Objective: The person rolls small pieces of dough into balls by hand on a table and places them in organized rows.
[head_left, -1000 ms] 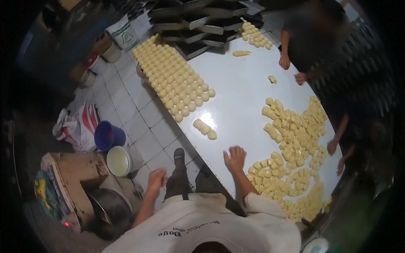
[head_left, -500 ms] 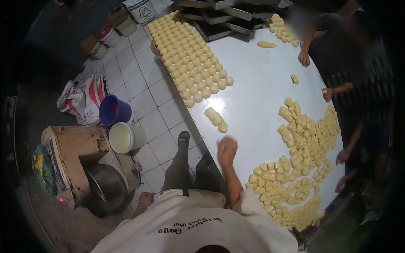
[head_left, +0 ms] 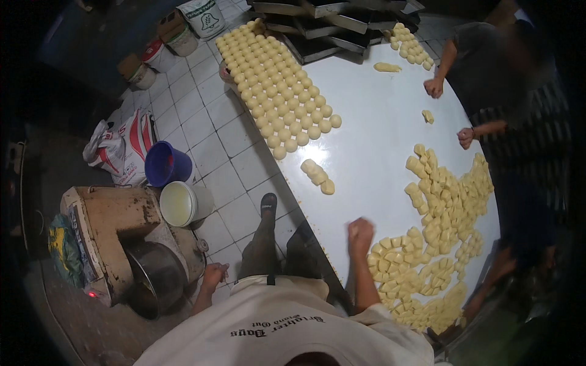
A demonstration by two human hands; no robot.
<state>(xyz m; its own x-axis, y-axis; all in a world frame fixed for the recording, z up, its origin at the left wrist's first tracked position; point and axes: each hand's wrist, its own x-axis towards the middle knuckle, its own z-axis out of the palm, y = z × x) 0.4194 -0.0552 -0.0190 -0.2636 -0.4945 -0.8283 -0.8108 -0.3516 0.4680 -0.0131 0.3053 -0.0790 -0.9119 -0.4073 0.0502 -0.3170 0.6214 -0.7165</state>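
Observation:
My right hand (head_left: 360, 233) is curled and slightly blurred over the white table (head_left: 360, 134), just left of a mass of cut pale dough pieces (head_left: 418, 253). Whether it holds anything is hidden. Farther up lie a short row of joined dough lumps (head_left: 317, 177) and many round dough balls in rows (head_left: 274, 91). My left hand (head_left: 215, 273) hangs low left of my legs, fingers curled, beside a beige machine with a steel bowl (head_left: 155, 280); its contents, if any, are too small to make out.
Stacked metal trays (head_left: 323, 27) occupy the far end. A co-worker (head_left: 494, 61) has fists at the right edge; another person's arm (head_left: 497, 268) is lower right. A blue bucket (head_left: 168, 161), white bucket (head_left: 186, 204) and sacks (head_left: 122, 146) stand on the tiled floor (head_left: 226, 183).
My right hand went from spread fingers to curled, swung left and then back right. My left hand dropped lower and leftward. The view shifted, and the far co-worker's hands moved.

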